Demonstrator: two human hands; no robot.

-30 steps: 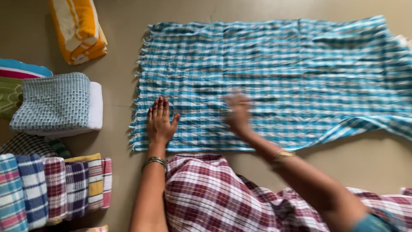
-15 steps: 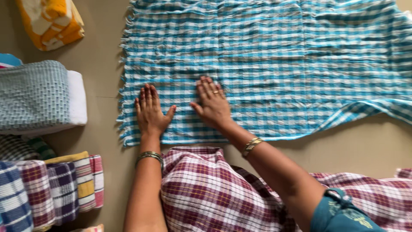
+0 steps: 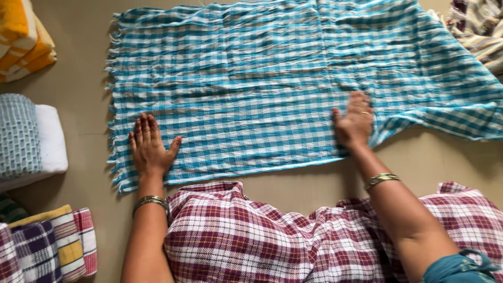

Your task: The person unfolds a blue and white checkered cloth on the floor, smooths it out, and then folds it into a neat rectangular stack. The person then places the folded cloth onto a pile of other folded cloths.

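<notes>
Both hands lie open and flat, left hand [image 3: 150, 148] and right hand [image 3: 356, 121], on the blue checked cloth [image 3: 272, 84]

No packages, no labels, no signs, no screens in view

One blue-and-white checked cloth [image 3: 272, 89] is lying spread across the floor [image 3: 78, 78]. Two hands are pressing flat on it: the left hand [image 3: 149, 149] by its fringed corner, the right hand [image 3: 355, 123] at its near edge. Three folded piles are sitting along the floor's left edge: one orange-and-yellow [image 3: 23, 39], one pale teal-and-white [image 3: 29, 139], one of checked cloths [image 3: 47, 243]. One striped cloth [image 3: 479, 26] is showing at the far right corner.
</notes>
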